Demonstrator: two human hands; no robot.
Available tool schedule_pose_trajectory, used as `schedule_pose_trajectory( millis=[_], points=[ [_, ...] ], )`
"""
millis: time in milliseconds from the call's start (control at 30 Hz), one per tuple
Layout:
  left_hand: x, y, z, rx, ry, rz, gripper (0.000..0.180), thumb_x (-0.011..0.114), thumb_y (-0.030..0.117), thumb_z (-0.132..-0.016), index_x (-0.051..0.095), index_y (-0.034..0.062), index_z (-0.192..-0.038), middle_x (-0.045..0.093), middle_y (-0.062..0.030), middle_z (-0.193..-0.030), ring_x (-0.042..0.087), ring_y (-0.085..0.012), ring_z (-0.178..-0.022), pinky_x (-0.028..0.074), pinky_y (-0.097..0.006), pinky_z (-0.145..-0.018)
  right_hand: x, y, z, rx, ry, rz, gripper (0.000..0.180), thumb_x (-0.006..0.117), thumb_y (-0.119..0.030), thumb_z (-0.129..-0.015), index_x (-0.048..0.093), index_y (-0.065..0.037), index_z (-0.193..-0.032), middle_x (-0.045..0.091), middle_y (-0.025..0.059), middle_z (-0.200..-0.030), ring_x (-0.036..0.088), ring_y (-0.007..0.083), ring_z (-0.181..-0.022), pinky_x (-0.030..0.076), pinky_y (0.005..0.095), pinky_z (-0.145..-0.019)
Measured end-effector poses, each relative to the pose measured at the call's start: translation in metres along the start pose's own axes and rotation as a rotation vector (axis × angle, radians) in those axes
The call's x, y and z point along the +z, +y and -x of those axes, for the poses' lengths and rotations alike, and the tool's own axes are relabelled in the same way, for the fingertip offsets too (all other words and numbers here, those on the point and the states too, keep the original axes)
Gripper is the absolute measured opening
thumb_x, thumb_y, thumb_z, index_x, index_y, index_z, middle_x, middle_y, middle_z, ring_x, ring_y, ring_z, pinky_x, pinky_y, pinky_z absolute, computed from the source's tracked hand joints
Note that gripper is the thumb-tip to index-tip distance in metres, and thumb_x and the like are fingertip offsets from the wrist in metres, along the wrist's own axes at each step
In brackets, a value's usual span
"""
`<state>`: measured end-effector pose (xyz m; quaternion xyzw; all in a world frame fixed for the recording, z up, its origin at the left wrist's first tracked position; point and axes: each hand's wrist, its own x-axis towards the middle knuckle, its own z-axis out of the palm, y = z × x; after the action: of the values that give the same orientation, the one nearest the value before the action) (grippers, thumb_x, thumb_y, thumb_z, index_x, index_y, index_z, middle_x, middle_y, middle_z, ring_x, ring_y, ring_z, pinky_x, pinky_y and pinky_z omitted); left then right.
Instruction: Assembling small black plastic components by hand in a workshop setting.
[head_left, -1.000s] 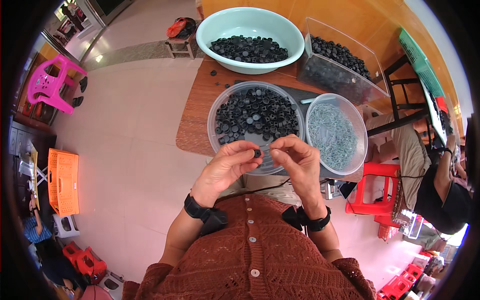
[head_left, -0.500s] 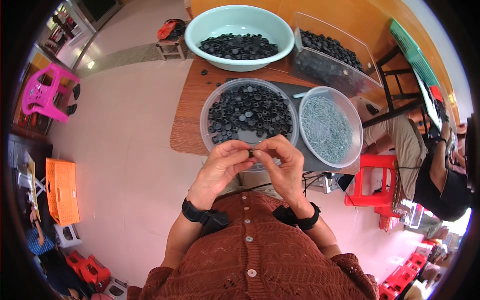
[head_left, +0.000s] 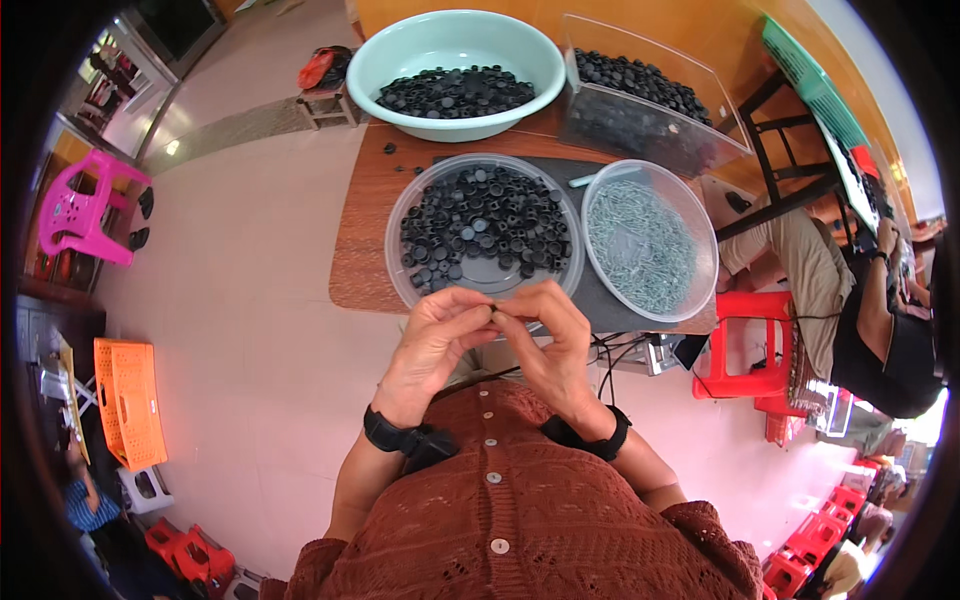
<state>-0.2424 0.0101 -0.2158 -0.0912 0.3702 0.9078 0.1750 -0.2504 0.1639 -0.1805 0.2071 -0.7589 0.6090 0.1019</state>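
Note:
My left hand [head_left: 428,340] and my right hand [head_left: 548,338] meet fingertip to fingertip at the near rim of a round clear tub [head_left: 393,262]. Between them they pinch a small black part [head_left: 493,308], mostly covered by the fingers. Black round caps [head_left: 480,215] and smaller black pieces fill much of that tub. To its right, a second clear tub [head_left: 708,262] holds a heap of thin silvery screws or pins [head_left: 645,245]; they are too fine to tell which.
Behind stand a pale green basin [head_left: 360,75] and a clear rectangular box [head_left: 640,140], both with black parts. All rest on the brown wooden table [head_left: 355,235]. Cables hang below its near edge. A red stool [head_left: 740,345] and a seated person [head_left: 880,350] are at right.
My view has shifted slightly, so the table and tubs sit a little further left. My fingers have closed tighter around the black part, hiding more of it.

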Motion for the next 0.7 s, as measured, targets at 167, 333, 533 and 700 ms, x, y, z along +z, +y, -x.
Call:
schedule_pose_trajectory(
  millis=[167, 333, 533, 700],
  points=[
    [0.005, -0.006, 0.001, -0.023, 0.022, -0.013, 0.01, 0.063, 0.007, -0.083, 0.059, 0.0056, -0.092, 0.064, -0.0048, -0.089, 0.063, -0.0119, -0.079, 0.054, -0.024, -0.069, -0.001, 0.007, 0.01, -0.104, 0.052, 0.133, 0.023, 0.071, 0.004, -0.067, 0.061, 0.0, -0.087, 0.06, 0.0108, -0.084, 0.061, 0.0223, -0.073, 0.049, 0.0287, -0.063],
    [-0.001, -0.009, 0.001, -0.054, -0.04, 0.027, 0.01, 0.062, 0.01, -0.085, 0.056, 0.007, -0.092, 0.062, -0.0028, -0.087, 0.062, -0.0108, -0.081, 0.055, -0.025, -0.069, -0.003, 0.011, 0.008, -0.249, 0.007, 0.273, 0.026, 0.072, 0.003, -0.065, 0.061, -0.002, -0.088, 0.063, 0.0113, -0.087, 0.061, 0.0273, -0.075, 0.049, 0.0318, -0.063],
    [0.013, 0.019, 0.006, -0.029, -0.005, -0.193, 0.013, 0.06, 0.014, -0.088, 0.055, 0.0056, -0.097, 0.065, -0.006, -0.088, 0.064, -0.0132, -0.076, 0.054, -0.025, -0.067, -0.006, 0.01, 0.003, -0.088, -0.022, 0.168, 0.022, 0.068, 0.003, -0.071, 0.063, 0.0, -0.092, 0.064, 0.0095, -0.086, 0.063, 0.0215, -0.073, 0.049, 0.0274, -0.064],
    [-0.007, 0.043, -0.008, 0.281, 0.206, -0.823, 0.012, 0.064, 0.011, -0.083, 0.064, 0.0031, -0.093, 0.067, -0.0079, -0.083, 0.062, -0.0108, -0.068, 0.05, -0.021, -0.06, -0.017, 0.023, 0.001, 0.349, 0.125, -0.36, 0.017, 0.061, 0.006, -0.08, 0.062, 0.004, -0.097, 0.064, 0.0055, -0.09, 0.064, 0.013, -0.081, 0.049, 0.0217, -0.071]
  ],
)
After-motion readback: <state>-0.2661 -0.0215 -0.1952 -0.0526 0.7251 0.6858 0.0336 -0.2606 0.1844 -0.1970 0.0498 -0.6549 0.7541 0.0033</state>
